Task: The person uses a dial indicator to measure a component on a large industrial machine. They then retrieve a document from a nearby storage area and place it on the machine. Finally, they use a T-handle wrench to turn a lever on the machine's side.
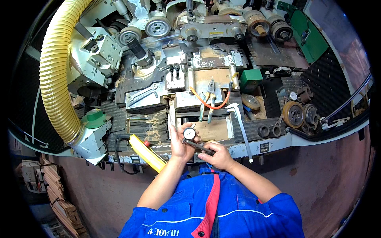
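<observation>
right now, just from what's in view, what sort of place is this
Most likely a woodworking workshop: a thick yellow ribbed hose, possibly for dust extraction, arches down one side of a large machine, and what look like wooden strips are stacked at the lower left.

White lettering [163,231] marks the chest of the blue jacket [178,213], below the fingers [185,126] of the left hand [179,146]. Far beyond those fingers, a yellow label [216,34] on the machine housing [210,23] bears print too small to read; so are the markings on the dial gauge [189,133] touching them.
</observation>
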A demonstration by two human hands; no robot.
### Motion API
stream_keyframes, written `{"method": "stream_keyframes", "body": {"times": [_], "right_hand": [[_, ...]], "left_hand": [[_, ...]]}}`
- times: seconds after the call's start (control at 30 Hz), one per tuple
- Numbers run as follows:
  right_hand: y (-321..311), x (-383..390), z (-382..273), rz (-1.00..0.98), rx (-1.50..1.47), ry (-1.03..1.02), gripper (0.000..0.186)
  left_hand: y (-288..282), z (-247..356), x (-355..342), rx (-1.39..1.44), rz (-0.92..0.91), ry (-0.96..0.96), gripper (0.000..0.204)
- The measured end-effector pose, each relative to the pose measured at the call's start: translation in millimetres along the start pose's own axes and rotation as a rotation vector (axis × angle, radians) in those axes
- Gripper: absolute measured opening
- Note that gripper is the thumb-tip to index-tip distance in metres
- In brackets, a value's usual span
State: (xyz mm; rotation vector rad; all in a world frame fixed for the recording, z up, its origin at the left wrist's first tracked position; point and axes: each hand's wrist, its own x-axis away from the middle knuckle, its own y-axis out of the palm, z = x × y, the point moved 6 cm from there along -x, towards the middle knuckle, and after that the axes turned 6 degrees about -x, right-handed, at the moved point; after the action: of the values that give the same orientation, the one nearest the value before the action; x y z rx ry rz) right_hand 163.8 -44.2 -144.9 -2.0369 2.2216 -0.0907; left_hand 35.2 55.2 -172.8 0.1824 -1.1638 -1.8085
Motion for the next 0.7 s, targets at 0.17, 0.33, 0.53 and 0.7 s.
{"method": "stream_keyframes", "body": {"times": [0.17,0.33,0.53,0.7], "right_hand": [[0,0,3,-0.003,-0.009,-0.005,0.03],[0,-1,2,-0.007,-0.018,-0.012,0.03],[-1,-1,0,-0.002,-0.026,-0.003,0.03],[0,-1,3,-0.005,0.017,-0.014,0.032]], "left_hand": [[6,2,6,-0.023,0.073,0.003,0.083],[4,2,7,0.022,0.071,-0.007,0.084],[3,1,5,0.013,0.063,-0.009,0.083],[-3,-1,-1,-0.021,0.045,-0.009,0.083]]}}
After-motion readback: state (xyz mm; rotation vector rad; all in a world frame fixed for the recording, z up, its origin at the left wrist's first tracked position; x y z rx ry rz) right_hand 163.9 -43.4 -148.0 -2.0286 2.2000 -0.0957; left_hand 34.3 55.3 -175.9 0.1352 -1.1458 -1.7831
